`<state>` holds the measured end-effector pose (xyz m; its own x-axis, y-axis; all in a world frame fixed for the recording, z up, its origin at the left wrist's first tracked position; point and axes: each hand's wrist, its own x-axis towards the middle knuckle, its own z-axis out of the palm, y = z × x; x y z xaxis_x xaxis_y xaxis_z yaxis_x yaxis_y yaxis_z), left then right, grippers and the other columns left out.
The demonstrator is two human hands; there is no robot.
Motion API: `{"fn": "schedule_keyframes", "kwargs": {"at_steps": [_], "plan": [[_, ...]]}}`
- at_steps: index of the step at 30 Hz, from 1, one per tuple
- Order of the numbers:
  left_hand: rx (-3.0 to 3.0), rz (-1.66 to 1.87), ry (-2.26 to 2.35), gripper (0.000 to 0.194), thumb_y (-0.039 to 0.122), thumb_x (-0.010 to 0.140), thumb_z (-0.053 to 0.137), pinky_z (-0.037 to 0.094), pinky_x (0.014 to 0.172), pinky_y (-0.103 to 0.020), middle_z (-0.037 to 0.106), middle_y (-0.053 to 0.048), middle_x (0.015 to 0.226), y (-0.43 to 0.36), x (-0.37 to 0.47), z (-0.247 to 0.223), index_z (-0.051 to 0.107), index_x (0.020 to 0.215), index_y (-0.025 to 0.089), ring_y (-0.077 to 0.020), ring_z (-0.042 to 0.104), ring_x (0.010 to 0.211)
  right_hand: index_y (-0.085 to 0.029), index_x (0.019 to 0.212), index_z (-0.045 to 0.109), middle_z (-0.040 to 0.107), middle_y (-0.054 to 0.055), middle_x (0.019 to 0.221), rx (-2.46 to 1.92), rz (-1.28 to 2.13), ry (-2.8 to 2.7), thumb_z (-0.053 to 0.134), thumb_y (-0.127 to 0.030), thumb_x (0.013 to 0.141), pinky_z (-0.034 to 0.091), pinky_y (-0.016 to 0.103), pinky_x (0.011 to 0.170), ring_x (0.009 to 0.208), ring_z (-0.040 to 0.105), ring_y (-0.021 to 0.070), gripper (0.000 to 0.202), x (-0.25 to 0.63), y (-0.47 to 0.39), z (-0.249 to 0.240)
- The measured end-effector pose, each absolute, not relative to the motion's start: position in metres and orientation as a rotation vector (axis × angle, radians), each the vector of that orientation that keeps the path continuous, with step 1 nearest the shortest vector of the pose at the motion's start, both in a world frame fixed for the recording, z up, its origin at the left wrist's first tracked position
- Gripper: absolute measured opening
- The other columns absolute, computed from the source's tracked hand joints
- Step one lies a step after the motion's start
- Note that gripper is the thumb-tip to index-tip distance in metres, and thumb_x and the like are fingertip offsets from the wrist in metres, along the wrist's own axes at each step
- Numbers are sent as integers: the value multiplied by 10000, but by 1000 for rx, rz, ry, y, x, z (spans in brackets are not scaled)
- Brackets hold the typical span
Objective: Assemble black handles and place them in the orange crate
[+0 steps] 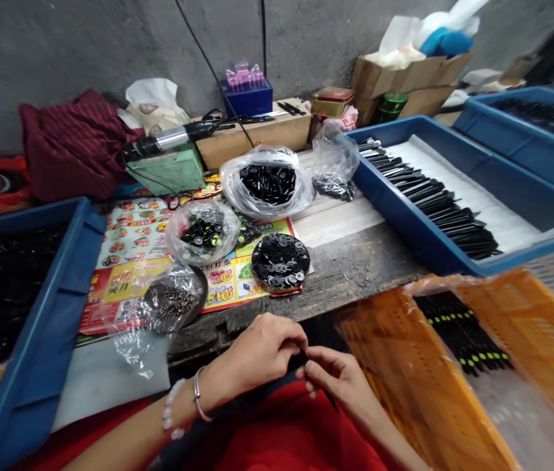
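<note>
My left hand [264, 347], with two bracelets at its wrist, is closed with its fingertips pinched together over my lap. Close against it, my right hand [338, 374] is closed too. Between them is a slim black part [330, 400], mostly covered by the fingers; its exact kind does not show. Just beyond the hands sits a round stack of flat black pieces [280, 261] on a printed flyer. To the left, a dish of small metal pins or rivets [176, 301] lies partly under clear plastic. A bag of black and yellow-green small parts [203, 232] stands behind it.
A blue tray [483, 268] at right holds a row of long black pieces. Below it is an orange crate [394, 366] with black and yellow-green items. Another blue tray [55, 366] stands left. A heat gun [171, 137] rests on a green box at the back.
</note>
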<state>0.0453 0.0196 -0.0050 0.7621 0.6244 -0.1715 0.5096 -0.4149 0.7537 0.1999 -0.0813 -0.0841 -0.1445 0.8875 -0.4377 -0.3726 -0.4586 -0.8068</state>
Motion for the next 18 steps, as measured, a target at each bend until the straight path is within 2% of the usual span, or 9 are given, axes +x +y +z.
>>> {"fn": "schedule_keyframes", "kwargs": {"at_steps": [8, 13, 15, 17, 18], "plan": [[2149, 183, 896, 234, 64, 772, 530, 480, 703, -240, 739, -43, 813, 14, 41, -4, 721, 844, 179, -179, 671, 746, -140, 936, 735, 693, 72, 685, -1237, 1723, -726, 740, -557, 724, 481, 279, 517, 521, 548, 144, 467, 193, -80, -77], [2194, 179, 879, 215, 81, 773, 552, 492, 704, -251, 749, -47, 825, 10, 40, -4, 721, 862, 177, -195, 686, 761, -143, 825, 748, 657, 60, 611, -1341, 1656, -851, 713, -600, 723, 442, 268, 482, 480, 514, 141, 470, 195, -82, -82], [2194, 171, 838, 179, 125, 792, 580, 502, 720, -250, 756, -52, 853, 5, 39, -5, 720, 893, 174, -203, 697, 795, -160, 768, 763, 644, 60, 575, -1441, 1614, -910, 727, -614, 690, 451, 290, 488, 479, 529, 165, 462, 200, -87, -88], [2191, 165, 822, 165, 183, 816, 604, 512, 726, -247, 759, -50, 895, 1, 37, -5, 708, 943, 183, -207, 703, 833, -203, 724, 780, 663, 75, 581, -1554, 1601, -947, 777, -616, 603, 490, 343, 516, 540, 601, 244, 431, 207, -91, -95], [2188, 172, 837, 171, 204, 821, 613, 516, 724, -243, 758, -43, 918, 0, 34, -5, 698, 969, 194, -206, 703, 851, -252, 792, 790, 680, 72, 608, -1601, 1593, -954, 779, -600, 605, 505, 374, 521, 580, 634, 287, 395, 210, -91, -97]]}}
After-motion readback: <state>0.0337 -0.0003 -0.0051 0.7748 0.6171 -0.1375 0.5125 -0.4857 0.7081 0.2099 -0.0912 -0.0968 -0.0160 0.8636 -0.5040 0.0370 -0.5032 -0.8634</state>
